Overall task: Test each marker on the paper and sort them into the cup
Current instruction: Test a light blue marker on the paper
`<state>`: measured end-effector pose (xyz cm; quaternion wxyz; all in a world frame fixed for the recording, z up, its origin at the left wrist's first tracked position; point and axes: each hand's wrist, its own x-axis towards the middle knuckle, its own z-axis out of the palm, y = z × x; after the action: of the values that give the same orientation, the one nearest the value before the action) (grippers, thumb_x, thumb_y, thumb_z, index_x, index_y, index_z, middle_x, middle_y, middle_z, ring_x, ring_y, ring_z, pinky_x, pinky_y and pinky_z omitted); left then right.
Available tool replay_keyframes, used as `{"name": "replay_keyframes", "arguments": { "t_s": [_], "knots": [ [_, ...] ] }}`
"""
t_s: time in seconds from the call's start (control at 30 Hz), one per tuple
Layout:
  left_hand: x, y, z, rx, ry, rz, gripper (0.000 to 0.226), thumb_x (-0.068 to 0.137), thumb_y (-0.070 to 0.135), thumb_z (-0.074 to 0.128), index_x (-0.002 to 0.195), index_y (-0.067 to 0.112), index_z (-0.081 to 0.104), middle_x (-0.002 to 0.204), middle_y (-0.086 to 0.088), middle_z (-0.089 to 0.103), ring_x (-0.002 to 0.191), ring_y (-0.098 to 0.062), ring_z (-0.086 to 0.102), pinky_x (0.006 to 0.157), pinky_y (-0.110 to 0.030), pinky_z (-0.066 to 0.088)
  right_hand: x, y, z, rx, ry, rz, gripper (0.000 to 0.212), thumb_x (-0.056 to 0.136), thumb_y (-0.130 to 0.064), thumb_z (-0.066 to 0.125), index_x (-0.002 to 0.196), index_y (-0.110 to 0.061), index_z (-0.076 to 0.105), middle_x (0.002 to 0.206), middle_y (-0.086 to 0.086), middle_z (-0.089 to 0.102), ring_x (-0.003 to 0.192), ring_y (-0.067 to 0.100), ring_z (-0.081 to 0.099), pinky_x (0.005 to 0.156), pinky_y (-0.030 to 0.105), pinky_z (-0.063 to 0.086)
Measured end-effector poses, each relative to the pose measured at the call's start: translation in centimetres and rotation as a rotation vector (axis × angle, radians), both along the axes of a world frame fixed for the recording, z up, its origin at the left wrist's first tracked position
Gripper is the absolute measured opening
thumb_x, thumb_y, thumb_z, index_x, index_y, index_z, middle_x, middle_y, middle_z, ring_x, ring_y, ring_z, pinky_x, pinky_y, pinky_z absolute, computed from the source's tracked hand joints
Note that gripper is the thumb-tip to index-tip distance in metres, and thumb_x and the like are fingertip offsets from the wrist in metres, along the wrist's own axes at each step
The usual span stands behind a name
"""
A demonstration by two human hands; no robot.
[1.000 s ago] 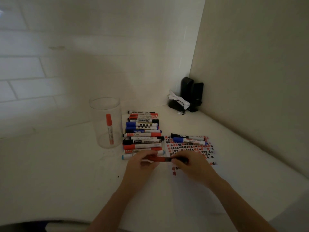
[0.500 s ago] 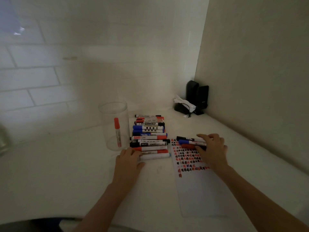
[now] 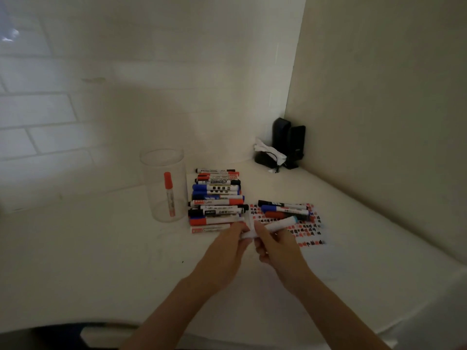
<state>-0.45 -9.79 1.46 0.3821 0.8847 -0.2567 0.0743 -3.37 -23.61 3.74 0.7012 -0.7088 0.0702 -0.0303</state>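
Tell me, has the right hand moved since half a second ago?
Yes. The right hand left the markers on the paper and came toward the person, meeting the left hand on a light-blue-ended marker.

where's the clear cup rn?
In the head view the clear cup stands upright on the white table, left of centre, just left of the stack of markers, with one red marker inside.

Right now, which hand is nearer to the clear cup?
Left. The left hand is right of the clear cup, nearer the camera, beside the marker pile; the right hand is farther right, over the paper.
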Motion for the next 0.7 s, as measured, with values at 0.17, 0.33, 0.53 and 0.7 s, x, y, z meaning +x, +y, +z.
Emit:
{"name": "replay_keyframes", "arguments": {
  "t_s": [0.17, 0.33, 0.53, 0.7],
  "knots": [
    [-0.6, 0.4, -0.2, 0.077, 0.000, -0.029, 0.037, 0.102, 0.033, 0.035, 0.134, 0.019, 0.046, 0.128, 0.000, 0.057, 0.113, -0.011, 0.054, 0.096, -0.019, 0.039, -0.4, -0.3, 0.3, -0.055, -0.034, 0.050, 0.030, 0.093, -0.030, 0.056, 0.079, -0.005, 0.064, 0.060, 0.001, 0.059, 0.051, 0.009, 0.052, 0.051, 0.020, 0.044],
    [-0.7, 0.2, -0.5, 0.021, 0.029, -0.112, 0.028, 0.101, 0.037, 0.038, 0.119, 0.021, 0.053, 0.097, 0.005, 0.062, 0.081, -0.006, 0.057, 0.076, -0.022, 0.047, -0.8, -0.9, -0.2, -0.061, -0.004, 0.054, 0.029, 0.095, -0.027, 0.054, 0.078, -0.005, 0.064, 0.057, -0.001, 0.057, 0.049, 0.007, 0.050, 0.050, 0.018, 0.043],
    [-1.2, 0.1, -1.4, 0.012, 0.071, -0.050, 0.031, 0.097, 0.042, 0.042, 0.122, 0.025, 0.051, 0.071, 0.015, 0.050, 0.062, 0.002, 0.049, 0.064, -0.010, 0.041, -0.7, -1.7, -0.7, -0.105, 0.031, 0.079, 0.026, 0.093, -0.027, 0.057, 0.091, -0.003, 0.066, 0.065, 0.002, 0.062, 0.054, 0.008, 0.055, 0.052, 0.020, 0.045],
    [-0.4, 1.8, -2.1, 0.007, 0.142, -0.014, 0.044, 0.085, 0.056, 0.057, 0.123, 0.045, 0.037, 0.079, 0.016, 0.045, 0.068, 0.000, 0.046, 0.063, -0.013, 0.034, -0.8, -5.5, 0.2, 0.171, 0.039, -0.094, 0.026, 0.095, -0.026, 0.052, 0.095, -0.004, 0.067, 0.081, 0.011, 0.070, 0.065, 0.014, 0.063, 0.054, 0.023, 0.049]
  ]
}}
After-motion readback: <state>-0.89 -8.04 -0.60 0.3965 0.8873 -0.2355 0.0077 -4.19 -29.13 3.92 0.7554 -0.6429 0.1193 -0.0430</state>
